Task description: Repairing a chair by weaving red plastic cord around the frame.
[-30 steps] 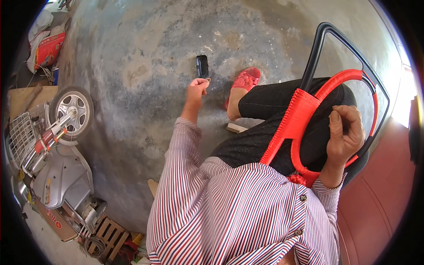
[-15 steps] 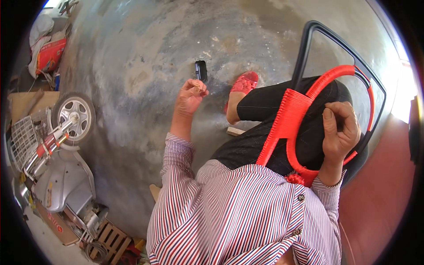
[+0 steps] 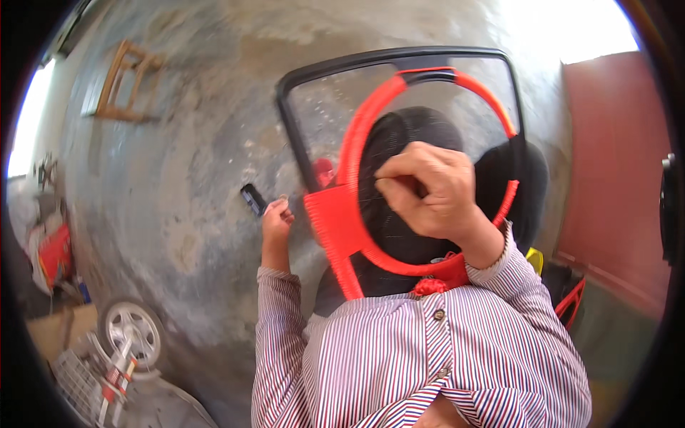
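Observation:
A red plastic ring frame with a flat ribbed tab at its lower left stands up in front of my lap, inside a larger black tube frame. My right hand is closed on the ring, fingers pinched over its dark middle and wrist lying across its rim. My left hand reaches down to the concrete floor with curled fingers, right beside a small black oblong object. Whether it pinches something tiny is unclear. Both of my sleeves are striped.
A wooden frame lies on the floor at the far left. A scooter wheel and a white wire basket sit at the lower left, a red machine beyond them. A red wall closes the right side.
The view has swung, and the red ring now stands higher and more face-on. My right hand has shifted from its rim toward its middle. My left hand stays by the black object.

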The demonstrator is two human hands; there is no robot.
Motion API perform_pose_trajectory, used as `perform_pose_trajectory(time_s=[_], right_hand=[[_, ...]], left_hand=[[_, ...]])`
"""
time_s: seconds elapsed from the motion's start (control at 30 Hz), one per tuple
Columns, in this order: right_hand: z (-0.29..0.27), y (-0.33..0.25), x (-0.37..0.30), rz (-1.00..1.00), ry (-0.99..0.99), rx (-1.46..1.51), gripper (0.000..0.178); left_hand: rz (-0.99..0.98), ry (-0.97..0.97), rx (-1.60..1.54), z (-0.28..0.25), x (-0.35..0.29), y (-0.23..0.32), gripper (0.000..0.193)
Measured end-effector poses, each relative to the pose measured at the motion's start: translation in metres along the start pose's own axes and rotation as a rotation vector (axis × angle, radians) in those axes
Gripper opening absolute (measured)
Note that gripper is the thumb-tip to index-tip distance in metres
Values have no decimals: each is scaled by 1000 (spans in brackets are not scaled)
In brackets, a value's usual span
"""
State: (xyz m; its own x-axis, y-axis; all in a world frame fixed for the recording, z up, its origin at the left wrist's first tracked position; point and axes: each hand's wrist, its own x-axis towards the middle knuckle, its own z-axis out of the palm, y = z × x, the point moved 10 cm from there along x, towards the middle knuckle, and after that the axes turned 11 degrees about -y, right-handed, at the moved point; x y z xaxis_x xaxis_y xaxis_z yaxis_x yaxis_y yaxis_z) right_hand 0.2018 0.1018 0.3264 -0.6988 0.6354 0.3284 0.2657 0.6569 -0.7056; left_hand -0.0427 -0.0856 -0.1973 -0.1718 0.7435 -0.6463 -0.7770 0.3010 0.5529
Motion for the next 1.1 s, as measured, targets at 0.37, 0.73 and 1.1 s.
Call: perform_pose_trajectory(time_s=[0.37, 0.73, 1.1], right_hand=[[-11, 7, -18, -86, 131, 57, 13], [30, -7, -33, -134, 5, -99, 15], [35, 2, -13, -136, 11, -87, 16]], left_hand=[[-136, -113, 159, 53, 27, 10, 20], [-178, -197, 394, 107, 17, 55, 19], [-169, -268, 503, 155, 5, 98, 18]])
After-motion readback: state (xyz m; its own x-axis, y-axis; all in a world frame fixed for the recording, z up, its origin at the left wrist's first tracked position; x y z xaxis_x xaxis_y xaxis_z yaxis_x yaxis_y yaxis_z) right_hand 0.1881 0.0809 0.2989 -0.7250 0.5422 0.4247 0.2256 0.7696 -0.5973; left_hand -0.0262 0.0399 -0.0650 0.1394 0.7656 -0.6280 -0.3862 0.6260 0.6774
